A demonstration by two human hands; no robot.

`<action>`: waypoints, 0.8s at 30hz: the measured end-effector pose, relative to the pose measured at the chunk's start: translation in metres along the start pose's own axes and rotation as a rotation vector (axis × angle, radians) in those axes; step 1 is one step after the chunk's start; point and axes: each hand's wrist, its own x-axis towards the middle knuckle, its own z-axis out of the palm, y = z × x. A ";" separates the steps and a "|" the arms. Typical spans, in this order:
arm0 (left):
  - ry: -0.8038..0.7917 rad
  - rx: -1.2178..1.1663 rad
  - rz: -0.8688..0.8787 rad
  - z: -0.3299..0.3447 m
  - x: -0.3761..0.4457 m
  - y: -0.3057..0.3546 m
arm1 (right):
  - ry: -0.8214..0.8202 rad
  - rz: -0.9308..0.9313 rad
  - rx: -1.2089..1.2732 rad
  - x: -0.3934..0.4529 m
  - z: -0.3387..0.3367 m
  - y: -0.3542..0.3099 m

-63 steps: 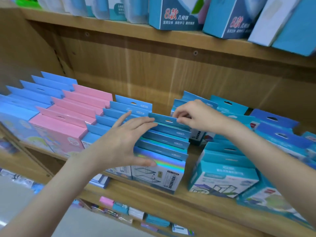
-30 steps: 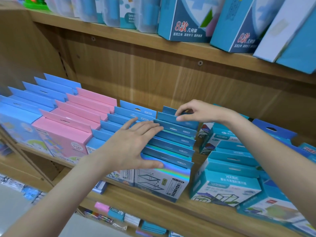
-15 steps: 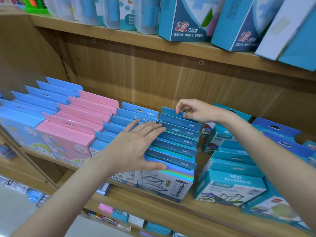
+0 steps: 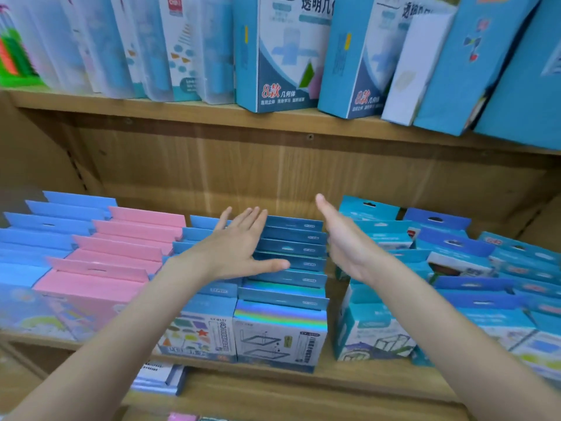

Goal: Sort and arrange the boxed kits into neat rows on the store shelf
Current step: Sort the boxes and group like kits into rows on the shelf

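A row of dark blue holographic boxed kits [image 4: 285,302] runs front to back in the middle of the wooden shelf [image 4: 273,381]. My left hand [image 4: 239,247] lies flat with straight fingers against the row's left side and tops. My right hand [image 4: 343,238] stands open, palm inward, at the row's right side. Neither hand holds a box. A light blue row [image 4: 203,323] stands on the left of it, then pink kits [image 4: 103,268] and pale blue kits [image 4: 27,253]. Teal kits [image 4: 373,326] stand to the right, less even.
An upper shelf board [image 4: 212,117] overhangs close above, loaded with tall blue boxes [image 4: 282,53] and clear cases. A gap separates the holographic row from the teal kits. More small goods lie on a lower shelf [image 4: 158,378].
My right hand let go of the rear box tab and opened beside the row. My left hand slid further back along the tops. The view tilted upward.
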 end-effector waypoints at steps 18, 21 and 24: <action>0.167 -0.238 0.021 0.003 -0.011 -0.024 | 0.151 -0.004 -0.003 -0.032 0.011 -0.005; 0.327 -0.266 0.061 0.007 -0.033 -0.012 | 0.159 -0.058 0.075 -0.063 0.009 0.003; 0.434 -0.301 0.103 0.019 -0.057 0.005 | 0.161 -0.170 0.139 -0.088 0.028 0.027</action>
